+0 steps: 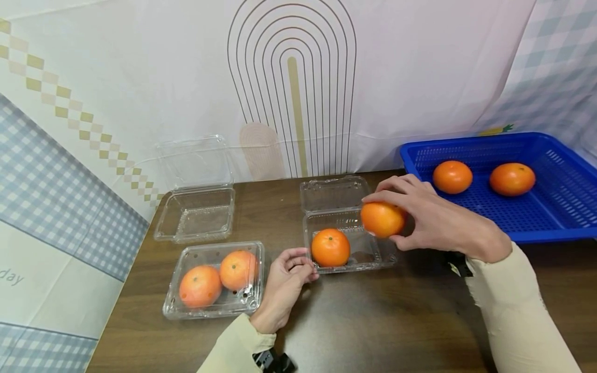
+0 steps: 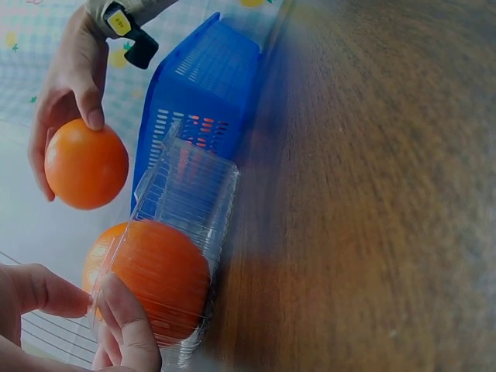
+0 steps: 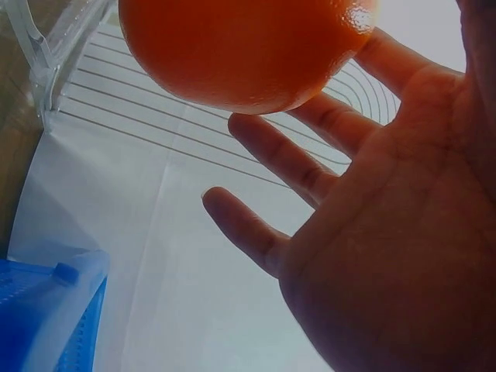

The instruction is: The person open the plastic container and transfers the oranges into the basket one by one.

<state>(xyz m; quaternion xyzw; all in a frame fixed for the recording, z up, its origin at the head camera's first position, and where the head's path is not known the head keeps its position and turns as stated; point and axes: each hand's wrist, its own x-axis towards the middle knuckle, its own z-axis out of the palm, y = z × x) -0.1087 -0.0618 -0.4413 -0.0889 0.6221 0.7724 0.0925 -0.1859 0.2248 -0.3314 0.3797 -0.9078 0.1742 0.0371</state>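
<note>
My right hand (image 1: 426, 220) holds an orange (image 1: 383, 218) between thumb and fingers, above the right side of an open clear plastic clamshell box (image 1: 366, 248). A second orange (image 1: 330, 247) sits in the left part of that box, seen through its wall in the left wrist view. With thumb and fingertips, my left hand (image 1: 289, 282) pinches the box's rim at its near left corner. The right wrist view shows the held orange (image 3: 248, 50) close up, with the ring and little fingers spread below it.
A blue plastic basket (image 1: 555, 230) with two oranges stands at the right. To the left, a closed clear box (image 1: 214, 312) contains two oranges; behind it, another clear box (image 1: 196, 215) stands with its lid up. A patterned cloth (image 1: 186, 77) hangs behind the wooden table (image 1: 354, 321).
</note>
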